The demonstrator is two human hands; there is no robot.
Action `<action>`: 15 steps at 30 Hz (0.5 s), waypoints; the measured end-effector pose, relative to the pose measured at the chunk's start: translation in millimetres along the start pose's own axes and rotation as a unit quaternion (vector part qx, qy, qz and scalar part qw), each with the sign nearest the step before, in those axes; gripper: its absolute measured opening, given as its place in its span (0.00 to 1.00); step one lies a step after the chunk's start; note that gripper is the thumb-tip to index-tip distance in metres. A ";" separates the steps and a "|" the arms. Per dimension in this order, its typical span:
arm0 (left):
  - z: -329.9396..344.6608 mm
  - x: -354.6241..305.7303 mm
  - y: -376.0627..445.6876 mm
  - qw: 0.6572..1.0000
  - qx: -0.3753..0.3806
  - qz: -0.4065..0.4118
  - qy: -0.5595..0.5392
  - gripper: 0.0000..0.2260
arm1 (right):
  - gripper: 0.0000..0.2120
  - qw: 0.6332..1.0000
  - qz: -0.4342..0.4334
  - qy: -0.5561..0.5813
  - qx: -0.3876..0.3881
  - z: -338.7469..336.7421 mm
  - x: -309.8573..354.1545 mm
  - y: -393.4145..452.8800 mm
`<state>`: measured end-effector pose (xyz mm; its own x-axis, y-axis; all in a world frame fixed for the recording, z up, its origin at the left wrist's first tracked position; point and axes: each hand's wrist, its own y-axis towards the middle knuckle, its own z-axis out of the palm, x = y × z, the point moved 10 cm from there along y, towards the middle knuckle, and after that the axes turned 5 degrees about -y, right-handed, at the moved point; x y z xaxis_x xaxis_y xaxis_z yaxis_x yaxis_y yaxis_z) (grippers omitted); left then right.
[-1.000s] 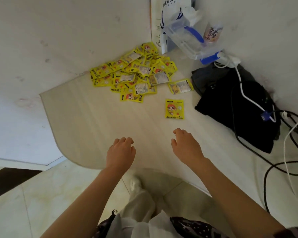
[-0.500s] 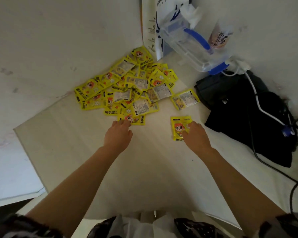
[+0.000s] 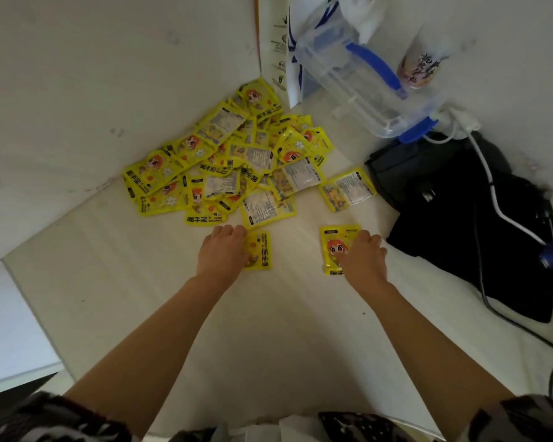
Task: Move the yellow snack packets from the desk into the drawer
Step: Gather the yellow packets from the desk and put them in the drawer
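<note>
Resting left hand (image 3: 222, 250) on packet (image 3: 261, 250) | right hand (image 3: 363, 255) on single packet (image 3: 332, 247)

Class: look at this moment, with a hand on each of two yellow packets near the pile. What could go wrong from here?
1. Each hand, left hand and right hand, lies flat on a packet; flat packets on the smooth desk may slide instead of lifting.
2. The loose pile sits just beyond the left hand's fingers; a sweep could scatter it.
3. The black bag and white cable lie beside the right hand and might snag it.

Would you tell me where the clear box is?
The clear box sits at the desk's far right corner, between the paper bag and cup.
</note>
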<state>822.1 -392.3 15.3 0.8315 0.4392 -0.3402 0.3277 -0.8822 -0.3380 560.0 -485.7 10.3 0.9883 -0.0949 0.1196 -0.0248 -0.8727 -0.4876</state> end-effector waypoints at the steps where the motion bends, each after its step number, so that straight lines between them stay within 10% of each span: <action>1: 2.7 1.9 -1.6 1.000 0.006 -0.006 -0.002 0.19 | 0.31 1.000 0.006 0.016 0.007 1.9 -0.6 0.2; 15: 20.5 28.5 -26.8 0.993 0.050 -0.094 -0.049 0.24 | 0.28 0.992 -0.023 0.089 0.082 23.5 -2.2 -4.0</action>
<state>827.7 -352.6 -3.3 0.7109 0.6133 -0.3443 0.4224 -0.7637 -0.4882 561.5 -470.7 -8.3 0.9453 -0.1519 0.2887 0.0598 -0.7893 -0.6111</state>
